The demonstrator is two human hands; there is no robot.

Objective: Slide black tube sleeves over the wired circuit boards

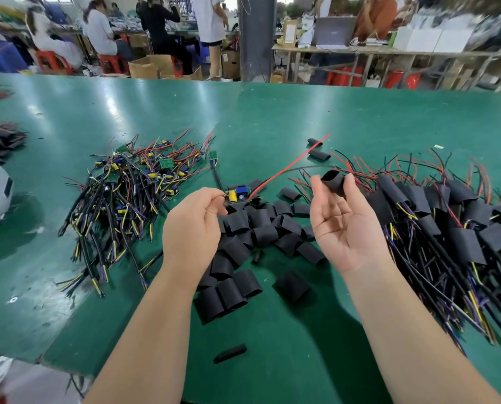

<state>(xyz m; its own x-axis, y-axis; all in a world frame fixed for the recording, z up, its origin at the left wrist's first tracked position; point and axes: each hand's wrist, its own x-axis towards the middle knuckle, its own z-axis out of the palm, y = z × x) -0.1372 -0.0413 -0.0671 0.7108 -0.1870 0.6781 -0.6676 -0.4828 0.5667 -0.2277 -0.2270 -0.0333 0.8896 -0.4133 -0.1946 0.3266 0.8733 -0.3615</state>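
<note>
While left hand [192,225] pinches circuit board [237,195] | right hand [342,225] palm-up | fingers pinching black sleeve [334,180]

Factory floor — benches [389,51], seated workers [100,30]

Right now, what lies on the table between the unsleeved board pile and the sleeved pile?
In the head view, a heap of loose black tube sleeves fills the stretch between the unsleeved board pile and the sleeved pile.

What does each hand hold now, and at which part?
The left hand pinches a wired circuit board at its left end. The right hand pinches a black tube sleeve across its sides.
</note>
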